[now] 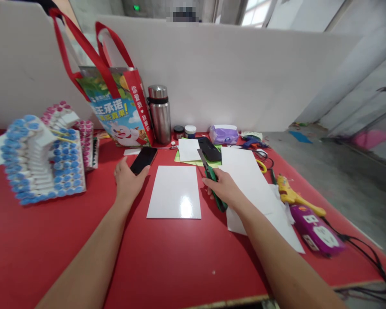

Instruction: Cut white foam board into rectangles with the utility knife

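Note:
My left hand point(131, 178) is closed around the lower end of a black smartphone point(143, 160), which lies at the left on the red table point(167, 257). In my right hand point(223, 189) is a green utility knife point(210, 173), its blade out and pointing up and away. Between my hands lies a glossy white board point(175, 193), flat on the table and touched by neither. Larger white sheets point(244, 171) are spread beneath and beyond my right forearm.
Paper models with blue and pink tips point(67, 159) stand at the left. Behind are a shopping bag point(116, 111), a steel flask point(161, 116) and a purple tissue pack point(224, 134). A yellow glue gun point(289, 193) and a purple power strip point(315, 231) lie right, near the table's edge.

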Demonstrator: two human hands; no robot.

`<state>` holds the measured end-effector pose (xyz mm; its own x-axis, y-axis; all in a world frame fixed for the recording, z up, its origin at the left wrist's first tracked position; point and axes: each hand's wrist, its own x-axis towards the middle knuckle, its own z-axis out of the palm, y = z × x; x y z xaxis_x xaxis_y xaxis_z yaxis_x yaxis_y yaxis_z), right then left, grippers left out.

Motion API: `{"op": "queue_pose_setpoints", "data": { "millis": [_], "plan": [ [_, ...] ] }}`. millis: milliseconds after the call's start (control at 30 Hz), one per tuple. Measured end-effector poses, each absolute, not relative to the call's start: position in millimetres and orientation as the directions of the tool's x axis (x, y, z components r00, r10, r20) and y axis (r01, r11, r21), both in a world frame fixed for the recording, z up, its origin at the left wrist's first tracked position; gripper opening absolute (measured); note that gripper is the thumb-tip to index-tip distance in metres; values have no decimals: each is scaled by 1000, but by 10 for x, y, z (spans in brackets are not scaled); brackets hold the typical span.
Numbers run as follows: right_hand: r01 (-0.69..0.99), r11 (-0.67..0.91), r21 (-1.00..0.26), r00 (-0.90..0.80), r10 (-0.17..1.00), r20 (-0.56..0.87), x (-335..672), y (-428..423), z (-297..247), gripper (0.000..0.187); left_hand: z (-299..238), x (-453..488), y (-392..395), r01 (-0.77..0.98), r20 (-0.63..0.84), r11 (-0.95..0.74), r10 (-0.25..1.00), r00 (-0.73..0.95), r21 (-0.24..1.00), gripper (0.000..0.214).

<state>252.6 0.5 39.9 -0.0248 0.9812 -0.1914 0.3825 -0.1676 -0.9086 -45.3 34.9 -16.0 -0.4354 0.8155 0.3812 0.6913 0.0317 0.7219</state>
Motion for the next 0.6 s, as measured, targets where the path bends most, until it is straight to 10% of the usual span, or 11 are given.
{"op": "queue_pose_setpoints", "data": {
  "millis": [600],
  "plan": [
    [33, -406, -913, -44, 912, -407, 2438, 7, 351, 6, 9, 125, 45, 404, 220, -91, 933, -286, 910, 46]
  ]
}}
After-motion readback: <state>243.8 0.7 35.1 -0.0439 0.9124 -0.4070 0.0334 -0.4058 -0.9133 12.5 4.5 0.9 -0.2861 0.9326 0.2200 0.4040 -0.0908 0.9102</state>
